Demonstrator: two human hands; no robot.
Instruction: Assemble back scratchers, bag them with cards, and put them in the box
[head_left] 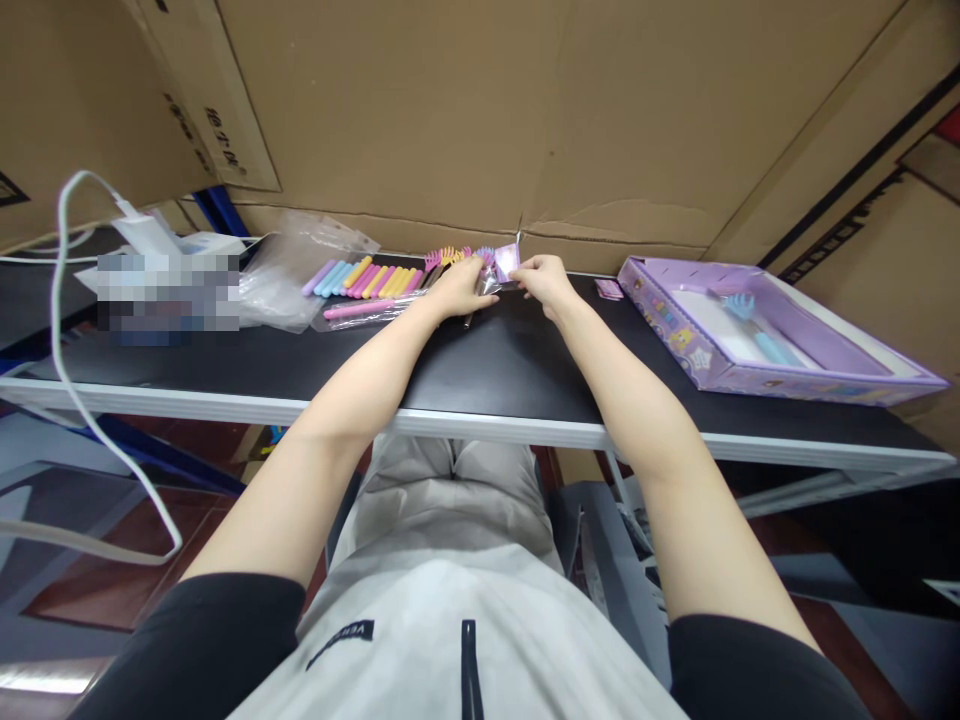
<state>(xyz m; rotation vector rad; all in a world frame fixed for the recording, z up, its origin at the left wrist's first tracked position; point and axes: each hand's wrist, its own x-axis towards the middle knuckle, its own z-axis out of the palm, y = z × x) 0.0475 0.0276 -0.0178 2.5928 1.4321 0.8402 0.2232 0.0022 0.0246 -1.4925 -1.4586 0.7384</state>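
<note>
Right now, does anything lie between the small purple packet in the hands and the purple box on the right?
Only a small pink card lies on the black table between them. The left hand and right hand both pinch the small purple packet; the purple box sits apart, to the right.

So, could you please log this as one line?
left hand: holds small packet | right hand: pinches it | table: coloured sticks, purple box

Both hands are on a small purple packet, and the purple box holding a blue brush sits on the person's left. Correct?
No: the head view shows the purple box with its blue brush on the person's right. Left hand and right hand are on the purple packet.
</note>
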